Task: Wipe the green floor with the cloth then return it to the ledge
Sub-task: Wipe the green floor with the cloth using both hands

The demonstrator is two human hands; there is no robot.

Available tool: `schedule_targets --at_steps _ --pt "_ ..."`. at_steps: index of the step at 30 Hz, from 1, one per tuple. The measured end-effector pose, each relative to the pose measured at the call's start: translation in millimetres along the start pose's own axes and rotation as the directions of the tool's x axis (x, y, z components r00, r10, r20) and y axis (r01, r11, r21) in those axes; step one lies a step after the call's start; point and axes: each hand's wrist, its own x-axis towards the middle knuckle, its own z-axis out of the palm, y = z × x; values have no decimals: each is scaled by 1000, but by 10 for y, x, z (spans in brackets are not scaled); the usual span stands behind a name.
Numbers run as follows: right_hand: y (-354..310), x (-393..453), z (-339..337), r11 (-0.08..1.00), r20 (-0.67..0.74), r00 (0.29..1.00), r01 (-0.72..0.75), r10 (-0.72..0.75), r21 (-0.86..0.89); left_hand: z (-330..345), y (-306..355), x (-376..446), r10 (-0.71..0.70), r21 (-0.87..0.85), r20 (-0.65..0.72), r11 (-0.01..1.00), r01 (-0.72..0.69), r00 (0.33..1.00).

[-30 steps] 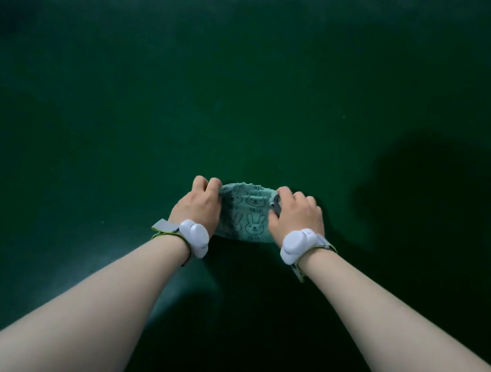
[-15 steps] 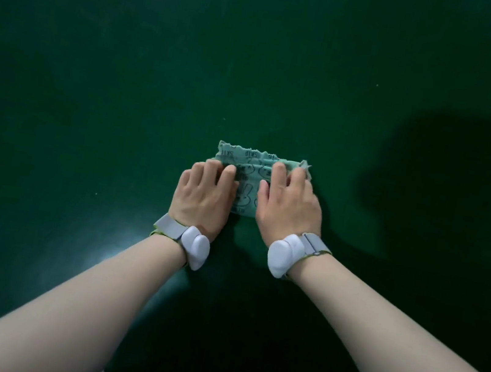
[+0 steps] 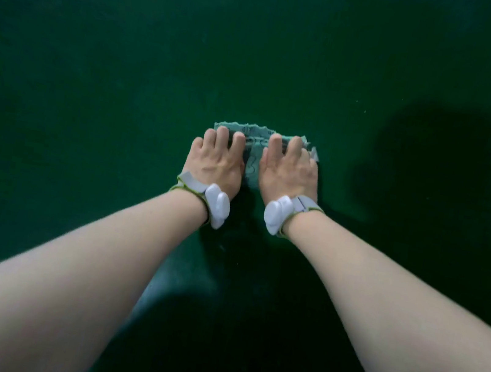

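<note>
Both hands lie flat, palms down, on a small pale-green cloth (image 3: 253,158) spread on the green floor (image 3: 91,97). The left hand (image 3: 216,162) covers the cloth's left portion and the right hand (image 3: 288,171) covers its right portion; the two sit just beside each other with a narrow strip of printed fabric showing between them. Neither hand is clenched or pinching: the fingers (image 3: 222,137) are extended and pressing down, so the cloth is pinned under the palms, not gripped. A frayed far edge of the cloth shows beyond the fingertips, and a small corner sticks out past the right hand. The cloth's long axis runs left to right, across the line of the forearms, and it lies straight ahead of the person, directly under both hands, so neither hand is nearer than the other. Each wrist carries a grey strap with a white device (image 3: 217,205). A dark shadow falls on the floor to the right, well apart from the cloth. Assessment: the wiping step is in hand, and any stroke forward or back calls for even pressure from both palms, or the cloth may bunch at its loose right corner. No ledge is in view, so the return step cannot be assessed from here.
</note>
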Motion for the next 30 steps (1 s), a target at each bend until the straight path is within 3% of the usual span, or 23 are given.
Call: schedule_targets --at_steps 5,12,19,30 --pt "-73 804 55 999 68 997 -32 33 -18 -62 -135 855 -117 1 274 993 121 955" --pt "-104 1182 133 997 128 989 -74 76 -22 -351 -183 1108 -78 50 455 997 63 887" --pt "-219 735 111 1000 141 990 12 -10 -15 -388 -254 588 -102 46 453 995 91 886" --pt "-581 -806 -94 986 69 984 165 -166 20 -476 -265 -1152 -194 -10 283 979 206 939"
